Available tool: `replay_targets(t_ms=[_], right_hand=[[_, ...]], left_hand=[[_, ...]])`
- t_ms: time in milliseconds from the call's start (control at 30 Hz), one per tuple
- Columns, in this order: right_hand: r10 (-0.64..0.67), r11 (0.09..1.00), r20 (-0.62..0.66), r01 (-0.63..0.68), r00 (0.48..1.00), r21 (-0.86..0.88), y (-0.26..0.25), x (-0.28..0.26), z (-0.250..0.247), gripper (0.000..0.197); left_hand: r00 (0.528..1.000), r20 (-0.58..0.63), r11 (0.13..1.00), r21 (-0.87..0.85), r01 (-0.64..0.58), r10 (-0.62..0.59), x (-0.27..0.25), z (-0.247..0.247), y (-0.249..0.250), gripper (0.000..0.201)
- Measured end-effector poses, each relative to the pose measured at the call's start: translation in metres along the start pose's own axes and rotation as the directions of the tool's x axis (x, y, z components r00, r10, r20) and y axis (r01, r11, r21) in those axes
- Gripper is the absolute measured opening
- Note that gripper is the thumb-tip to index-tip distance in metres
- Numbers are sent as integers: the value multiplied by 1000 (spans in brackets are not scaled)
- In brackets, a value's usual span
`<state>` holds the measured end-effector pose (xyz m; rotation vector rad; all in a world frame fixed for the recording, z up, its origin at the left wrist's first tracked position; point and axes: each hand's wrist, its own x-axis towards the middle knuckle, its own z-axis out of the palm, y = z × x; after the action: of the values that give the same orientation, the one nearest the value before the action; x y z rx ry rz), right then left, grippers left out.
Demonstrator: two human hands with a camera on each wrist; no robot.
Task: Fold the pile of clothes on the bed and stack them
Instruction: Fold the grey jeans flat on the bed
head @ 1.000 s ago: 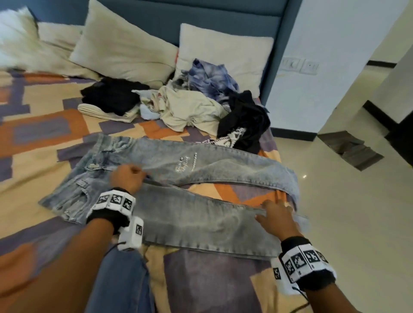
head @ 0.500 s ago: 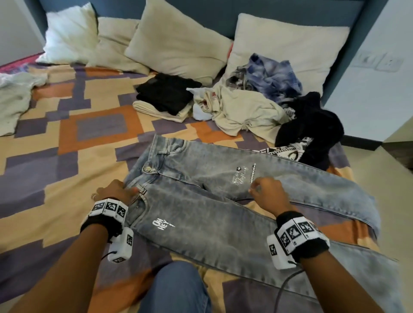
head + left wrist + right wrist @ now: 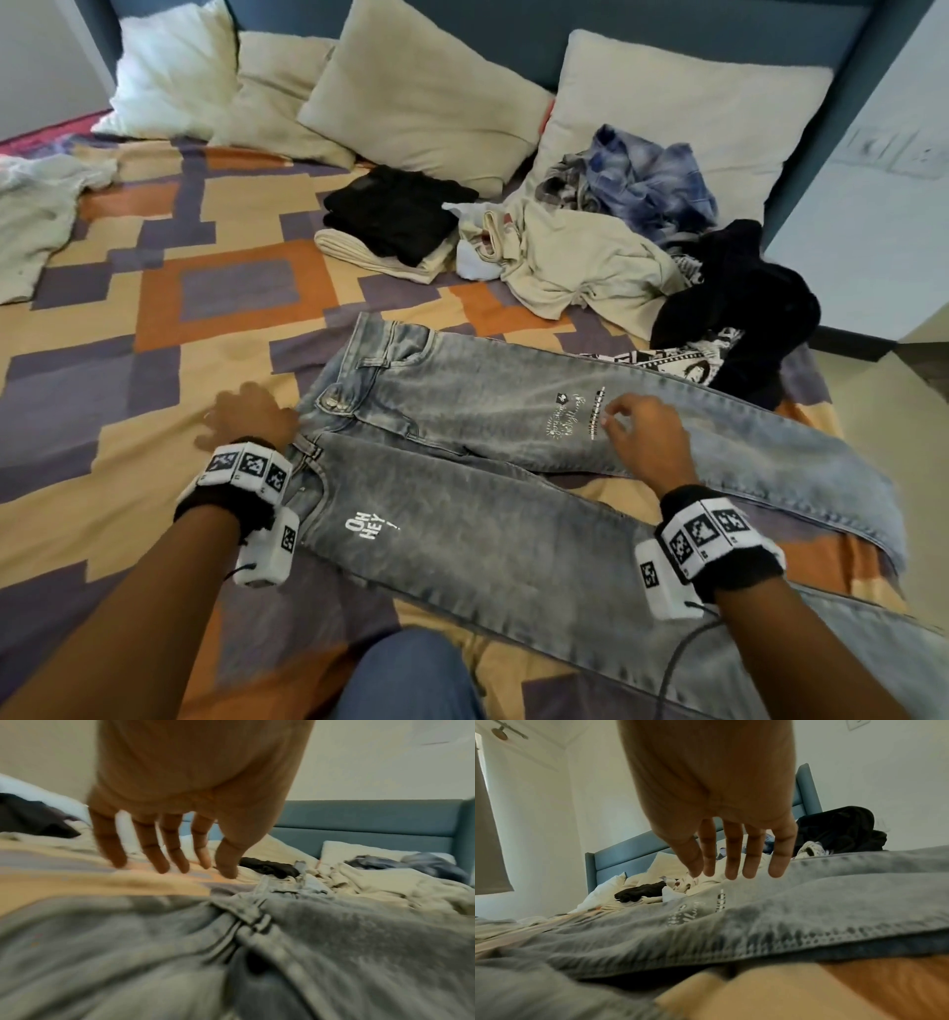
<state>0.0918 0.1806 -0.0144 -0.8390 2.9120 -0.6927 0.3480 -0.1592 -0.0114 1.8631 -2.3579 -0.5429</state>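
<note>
Both hands (image 3: 642,437) open, over spread jeans (image 3: 488,514)

The jeans (image 3: 513,462) are pale acid-washed grey-blue denim with white lettering on both legs. The bedspread (image 3: 154,318) shows blocks of orange, purple and tan, and the pillows (image 3: 421,97) are cream and white against a teal-blue headboard (image 3: 513,20). The clothes pile (image 3: 642,246) mixes a beige garment, a blue tie-dye piece and black fabric with a black-and-white print; the folded stack (image 3: 395,226) is black over cream.
</note>
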Motion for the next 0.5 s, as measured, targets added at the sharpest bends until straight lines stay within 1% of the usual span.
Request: replay_targets(t_ms=[33, 67, 100, 133, 167, 233, 267, 300, 367, 433, 500], right_hand=[[-22, 999, -15, 22, 1000, -24, 3, 9, -2, 15], [-57, 997, -15, 56, 998, -45, 5, 17, -3, 19], [-93, 994, -2, 93, 996, -57, 7, 25, -4, 23], [-118, 991, 9, 119, 993, -55, 10, 33, -4, 28], [-131, 990, 18, 132, 991, -51, 13, 40, -5, 34], [-127, 991, 42, 129, 991, -39, 21, 55, -6, 44], [-121, 991, 59, 123, 991, -41, 27, 61, -5, 47], [-108, 992, 87, 113, 990, -52, 32, 67, -4, 49], [-83, 994, 140, 92, 987, -60, 40, 74, -1, 51], [-50, 999, 129, 53, 990, -14, 44, 77, 5, 49], [14, 998, 94, -20, 996, 60, 46, 84, 10, 41]], left_hand=[[992, -9, 992, -12, -123, 123, 4, 0, 16, 33], [973, 7, 972, -33, -232, 232, 8, 3, 31, 34], [953, 44, 953, -59, -298, 301, 12, 6, 45, 35], [941, 86, 943, -85, -322, 329, 17, 10, 59, 35], [937, 131, 944, -111, -311, 325, 23, 14, 69, 34], [943, 210, 955, -200, -217, 258, 38, 23, 85, 34], [947, 225, 952, -256, -170, 230, 44, 26, 90, 39], [951, 220, 943, -299, -145, 216, 51, 30, 95, 43], [958, 186, 929, -339, -148, 220, 59, 35, 106, 45], [955, 145, 902, -389, -187, 261, 65, 38, 114, 39], [968, 95, 894, -415, -172, 230, 75, 40, 121, 31]])
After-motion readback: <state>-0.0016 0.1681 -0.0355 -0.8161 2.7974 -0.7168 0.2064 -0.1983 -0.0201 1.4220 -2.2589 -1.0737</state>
